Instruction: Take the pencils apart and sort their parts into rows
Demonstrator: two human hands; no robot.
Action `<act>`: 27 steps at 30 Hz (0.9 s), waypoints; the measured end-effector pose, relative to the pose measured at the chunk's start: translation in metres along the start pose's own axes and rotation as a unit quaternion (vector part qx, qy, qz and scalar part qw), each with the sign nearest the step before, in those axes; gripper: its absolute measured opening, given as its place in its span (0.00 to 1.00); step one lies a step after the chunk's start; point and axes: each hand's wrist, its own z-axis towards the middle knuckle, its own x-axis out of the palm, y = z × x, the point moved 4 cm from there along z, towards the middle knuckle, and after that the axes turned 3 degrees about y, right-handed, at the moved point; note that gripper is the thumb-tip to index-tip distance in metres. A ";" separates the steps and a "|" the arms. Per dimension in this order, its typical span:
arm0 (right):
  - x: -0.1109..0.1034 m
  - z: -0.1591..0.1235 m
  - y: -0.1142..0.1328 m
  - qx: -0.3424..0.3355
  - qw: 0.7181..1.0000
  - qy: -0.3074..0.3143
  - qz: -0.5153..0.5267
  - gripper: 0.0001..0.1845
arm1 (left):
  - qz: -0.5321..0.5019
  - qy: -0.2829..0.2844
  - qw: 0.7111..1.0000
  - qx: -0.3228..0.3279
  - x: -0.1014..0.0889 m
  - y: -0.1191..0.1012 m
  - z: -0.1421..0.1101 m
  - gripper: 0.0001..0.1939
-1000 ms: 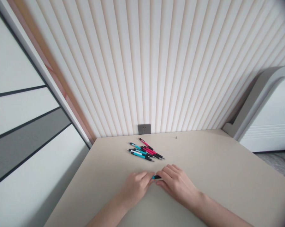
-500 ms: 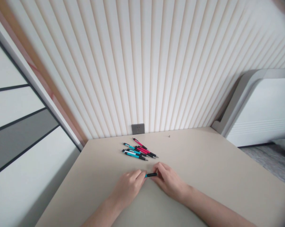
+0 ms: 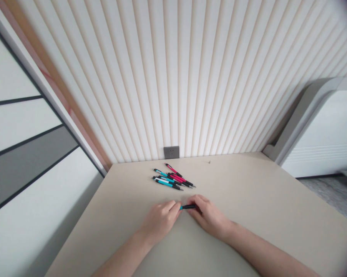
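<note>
Between my hands lies a teal pen (image 3: pixel 187 207) with a black grip, held roughly level just above the table. My left hand (image 3: pixel 163 217) is closed around its teal barrel, most of which the fingers hide. From the other side, my right hand (image 3: pixel 206 213) has its fingers curled and pinched at the tip end of the black grip. The pen's tip is hidden in those fingers. Beyond both hands a loose pile of teal, white and red pens (image 3: pixel 173 180) lies on the table, tips pointing right.
The beige table (image 3: pixel 242 192) meets a ribbed white wall (image 3: pixel 185 77) with a dark socket (image 3: pixel 171 152). A tiny object (image 3: pixel 209 162) rests near the back edge. A white and grey panelled cabinet (image 3: pixel 32 184) stands left, a pale headboard (image 3: pixel 329 123) right.
The camera view has tilted slightly, so the scene sits a little higher and further right. My right fingers now cover more of the black grip. The pile of pens is unchanged.
</note>
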 end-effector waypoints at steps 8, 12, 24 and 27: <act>-0.003 -0.002 0.003 0.011 0.998 -0.016 0.055 0.10 | -0.001 -0.006 1.000 -0.006 -0.002 0.001 0.000 0.08; -0.004 -0.002 0.007 -0.013 0.998 -0.006 0.067 0.13 | -0.007 -0.016 1.000 -0.004 -0.003 -0.001 -0.001 0.07; 0.001 -0.002 0.006 -0.010 0.999 -0.016 0.048 0.08 | -0.001 -0.022 1.000 0.017 -0.005 -0.008 0.000 0.06; 0.001 -0.003 0.008 -0.019 0.999 0.011 0.047 0.11 | -0.002 -0.027 1.000 0.011 -0.006 -0.008 -0.001 0.05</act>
